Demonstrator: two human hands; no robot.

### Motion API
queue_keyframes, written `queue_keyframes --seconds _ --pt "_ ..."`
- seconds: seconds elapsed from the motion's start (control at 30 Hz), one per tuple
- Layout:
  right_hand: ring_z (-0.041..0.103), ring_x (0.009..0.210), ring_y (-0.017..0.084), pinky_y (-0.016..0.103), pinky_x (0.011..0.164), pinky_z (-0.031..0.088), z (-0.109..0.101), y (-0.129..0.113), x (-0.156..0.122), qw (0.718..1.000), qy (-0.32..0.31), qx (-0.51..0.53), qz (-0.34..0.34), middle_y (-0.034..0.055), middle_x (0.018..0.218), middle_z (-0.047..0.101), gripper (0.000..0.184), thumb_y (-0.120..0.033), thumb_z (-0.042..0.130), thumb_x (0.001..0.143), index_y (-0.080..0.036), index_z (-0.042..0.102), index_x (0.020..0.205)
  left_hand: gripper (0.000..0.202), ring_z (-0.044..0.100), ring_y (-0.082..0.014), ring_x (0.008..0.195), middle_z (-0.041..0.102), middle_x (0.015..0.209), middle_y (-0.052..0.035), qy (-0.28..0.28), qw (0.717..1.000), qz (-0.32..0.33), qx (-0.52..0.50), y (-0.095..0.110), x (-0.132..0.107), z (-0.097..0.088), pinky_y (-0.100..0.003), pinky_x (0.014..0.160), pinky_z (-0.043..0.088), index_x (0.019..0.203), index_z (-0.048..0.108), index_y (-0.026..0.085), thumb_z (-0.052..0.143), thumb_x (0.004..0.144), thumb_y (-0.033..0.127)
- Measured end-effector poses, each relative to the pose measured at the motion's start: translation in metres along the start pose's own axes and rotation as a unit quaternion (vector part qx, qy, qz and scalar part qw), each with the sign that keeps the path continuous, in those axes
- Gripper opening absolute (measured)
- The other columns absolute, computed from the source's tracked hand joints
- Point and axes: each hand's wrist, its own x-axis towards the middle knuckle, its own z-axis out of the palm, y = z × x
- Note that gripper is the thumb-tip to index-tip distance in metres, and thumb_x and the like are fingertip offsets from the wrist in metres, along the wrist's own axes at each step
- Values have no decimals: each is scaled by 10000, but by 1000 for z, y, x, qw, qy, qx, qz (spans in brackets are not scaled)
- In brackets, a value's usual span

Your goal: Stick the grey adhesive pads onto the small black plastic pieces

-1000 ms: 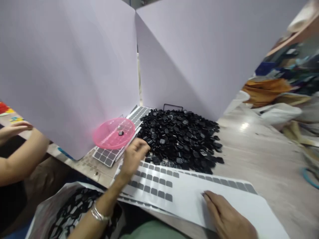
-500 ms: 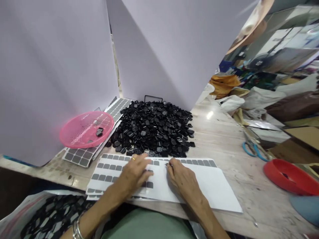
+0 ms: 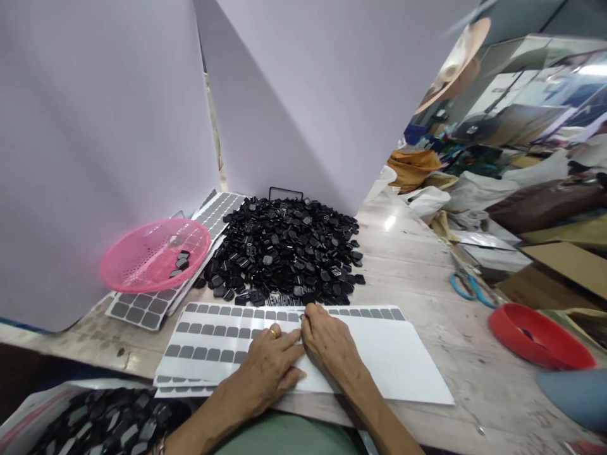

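Both hands rest on a white backing sheet (image 3: 389, 360) carrying rows of grey square stickers (image 3: 208, 332). My left hand (image 3: 270, 366) lies on the sheet with fingers curled, a ring on one finger. My right hand (image 3: 329, 344) touches it, fingertips pinched at a sticker in the top row near the sheet's far edge. Just beyond the sheet lies a big heap of small black plastic pieces (image 3: 284, 253). A pink perforated bowl (image 3: 154, 253) at the left holds a few black pieces.
Pale partition boards (image 3: 118, 126) stand behind the heap. More sticker sheets (image 3: 142, 309) lie under the pink bowl. A bag of black pieces (image 3: 95, 423) sits at lower left. Blue-handled scissors (image 3: 467, 287) and a red bowl (image 3: 540, 328) are at the right, with clutter behind.
My left hand came back from the black heap onto the sticker sheet, and my right hand slid left to meet it at the top row. The view swung right.
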Motion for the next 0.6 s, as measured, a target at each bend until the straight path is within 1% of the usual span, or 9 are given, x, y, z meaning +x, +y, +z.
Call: queue_keyframes --seconds 0.07,0.17,0.27,0.33,0.4,0.47,0.53,0.57,0.6 --pt "581 674 193 279 545 313 1 0 1 1000 -8 19 -12 59 786 600 132 -136 409 934 -185 513 868 173 472 -218 890 594 1143 -31 -12 1000 -3 -4 2 1 -1 -373 818 350 1028 551 230 535 872 303" --pt "577 708 191 271 575 324 1 1 2 998 -17 61 -25 56 774 601 139 -155 418 932 -191 513 837 181 470 -216 901 600 1105 -16 -25 1000 -12 -7 4 3 -6 -370 827 350 1039 547 236 536 874 311" --pt "559 655 180 267 569 324 -3 4 7 993 -22 113 -15 49 731 592 143 -178 423 919 -184 515 810 194 479 -214 919 603 1092 -6 -35 999 -19 -6 7 4 -10 -364 831 357 1043 544 238 534 879 341" --pt "548 615 164 253 556 333 -7 7 10 987 -28 159 -7 22 692 587 155 -199 424 911 -187 514 786 174 492 -212 910 609 1072 -9 -40 999 -21 -4 8 5 -11 -363 829 365 1011 551 232 533 878 343" --pt "541 600 147 233 551 358 -14 11 13 977 -32 212 -5 -10 660 576 193 -248 411 919 -196 506 760 168 509 -215 905 616 1072 -19 -43 999 -21 -7 8 5 -11 -366 831 377 989 565 228 544 869 344" --pt "534 610 140 220 559 387 -22 16 13 967 -22 254 -3 -24 655 559 251 -328 383 938 -202 496 752 185 531 -216 926 613 1118 -32 -40 999 -10 -32 5 3 -13 -373 853 392 1005 582 233 571 853 338" --pt "519 617 143 224 564 400 -27 23 8 954 -4 299 12 -25 655 538 296 -405 381 938 -205 491 749 253 545 -213 997 590 1198 -51 -8 996 -8 -85 -2 1 -17 -365 894 407 1101 575 241 565 860 316" --pt "515 620 146 228 567 405 -27 27 4 946 -1 323 22 -25 655 533 312 -439 396 930 -207 495 745 281 543 -209 1034 579 1215 -62 28 993 -26 -109 -7 0 -21 -356 910 413 1150 558 240 539 876 295" --pt "516 619 150 233 568 409 -26 33 -2 937 -2 348 35 -24 652 533 323 -467 420 915 -210 505 738 305 534 -205 1066 571 1218 -71 76 988 -60 -120 -13 -1 -25 -350 923 418 1196 535 236 499 895 267"
